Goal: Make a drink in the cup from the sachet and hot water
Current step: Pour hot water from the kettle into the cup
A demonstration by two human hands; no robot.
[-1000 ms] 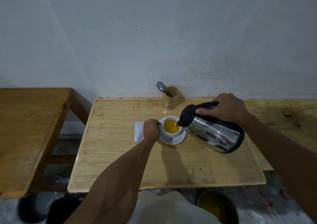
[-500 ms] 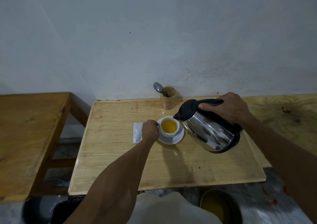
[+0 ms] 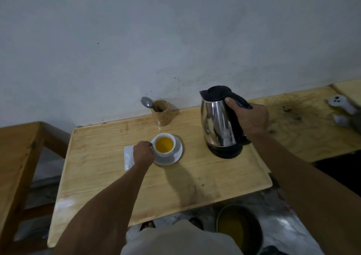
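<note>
A white cup [image 3: 164,145] full of yellow-orange liquid stands on a white saucer [image 3: 172,158] in the middle of the wooden table [image 3: 109,178]. My left hand [image 3: 143,154] is closed on the cup's handle at its left side. A white sachet [image 3: 128,157] lies flat to the left of the saucer, partly under my left hand. The steel kettle [image 3: 218,124] with its black lid stands upright on the table to the right of the cup. My right hand [image 3: 249,119] grips its black handle.
A wooden holder [image 3: 161,112] with a spoon [image 3: 146,102] stands by the wall behind the cup. Another wooden table [image 3: 17,157] is at the left, a plywood surface [image 3: 304,126] with a white controller [image 3: 340,103] at the right. A dark pot [image 3: 239,228] sits on the floor.
The kettle has swung back from the tilted pouring position over the cup, moved right and now stands upright on the table. My left hand has stayed on the cup.
</note>
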